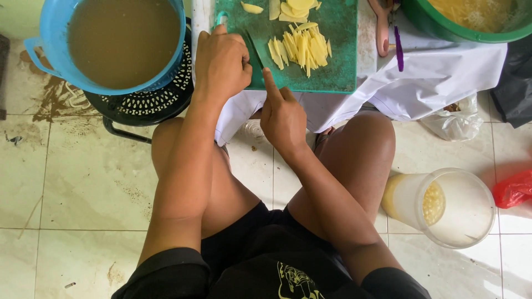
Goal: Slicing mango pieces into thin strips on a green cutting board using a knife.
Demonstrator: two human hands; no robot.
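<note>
Hands first: the left hand (223, 62) grips a knife handle at the green cutting board (310, 55), its blade (256, 49) lying flat on the board; the right hand (282, 113) rests loosely curled on the board's near edge, forefinger extended. Left of the board sits a blue bucket (111, 41) of murky liquid. Pale potato sticks (302, 49) lie mid-board, probably light, stiff, wet and slippery, best pinched together as a bundle.

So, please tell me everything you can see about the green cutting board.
The green cutting board is a flat rectangle, plastic by its look, with a speckled surface. It lies on a white cloth, its far edge out of view. Pale yellow strips and slices lie on it. The left hand rests on its near left corner; the right hand touches its near edge.
</note>
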